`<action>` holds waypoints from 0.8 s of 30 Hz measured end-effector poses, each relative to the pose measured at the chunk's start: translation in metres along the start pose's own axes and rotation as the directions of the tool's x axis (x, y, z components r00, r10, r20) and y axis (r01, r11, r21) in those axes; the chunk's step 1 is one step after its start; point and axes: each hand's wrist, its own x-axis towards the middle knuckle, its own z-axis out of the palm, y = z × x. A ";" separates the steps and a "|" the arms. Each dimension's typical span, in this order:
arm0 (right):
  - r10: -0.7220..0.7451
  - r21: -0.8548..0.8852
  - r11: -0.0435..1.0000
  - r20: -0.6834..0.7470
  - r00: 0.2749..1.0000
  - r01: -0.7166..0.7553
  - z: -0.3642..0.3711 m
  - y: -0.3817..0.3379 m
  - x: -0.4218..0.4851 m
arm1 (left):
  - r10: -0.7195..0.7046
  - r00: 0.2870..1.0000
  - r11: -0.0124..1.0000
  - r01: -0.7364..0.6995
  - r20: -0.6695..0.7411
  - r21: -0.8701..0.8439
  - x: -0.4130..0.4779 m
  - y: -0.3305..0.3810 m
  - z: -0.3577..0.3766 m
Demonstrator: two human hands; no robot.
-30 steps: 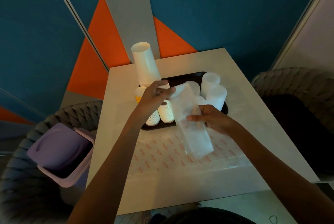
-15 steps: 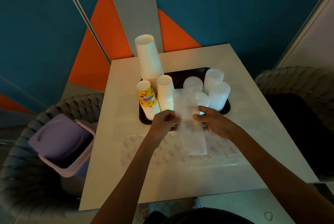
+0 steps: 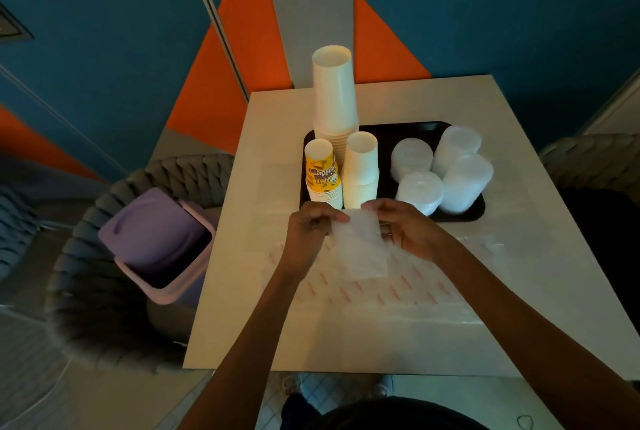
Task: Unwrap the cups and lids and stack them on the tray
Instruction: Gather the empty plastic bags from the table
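Both hands, left hand (image 3: pixel 311 225) and right hand (image 3: pixel 405 228), pinch a thin translucent plastic wrapper (image 3: pixel 362 246) above the pale desk (image 3: pixel 277 124), just near of the black tray (image 3: pixel 388 133) holding tapered paper cups (image 3: pixel 334 93) left and frosted round lids (image 3: pixel 460 183) right.

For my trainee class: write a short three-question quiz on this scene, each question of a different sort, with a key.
1. True or false: the left hand and right hand both hold the clear plastic wrapper.
2. Where is the purple swing-lid bin? A) behind the cups B) beside the white table, at the person's left C) under it
3. How many stacks of translucent plastic lids sit on the black tray?
Key: 1 true; 2 B; 3 four.
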 end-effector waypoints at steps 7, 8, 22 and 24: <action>0.158 0.021 0.987 0.043 0.986 -0.159 0.043 0.016 0.029 | 0.150 0.986 0.965 -0.129 -0.076 0.229 0.005 -0.009 -0.043; 0.149 -0.034 0.988 0.045 0.988 -0.147 0.048 0.020 0.031 | 0.159 0.985 0.966 -0.141 -0.071 0.217 0.005 -0.010 -0.049; 0.007 -0.211 0.977 -0.154 0.988 -0.039 0.157 0.054 0.104 | -0.345 0.934 0.934 0.352 -0.095 0.070 -0.005 -0.047 -0.155; 0.015 -0.238 0.970 -0.151 0.988 -0.051 0.172 0.060 0.114 | -0.363 0.927 0.924 0.371 -0.092 0.093 -0.005 -0.058 -0.176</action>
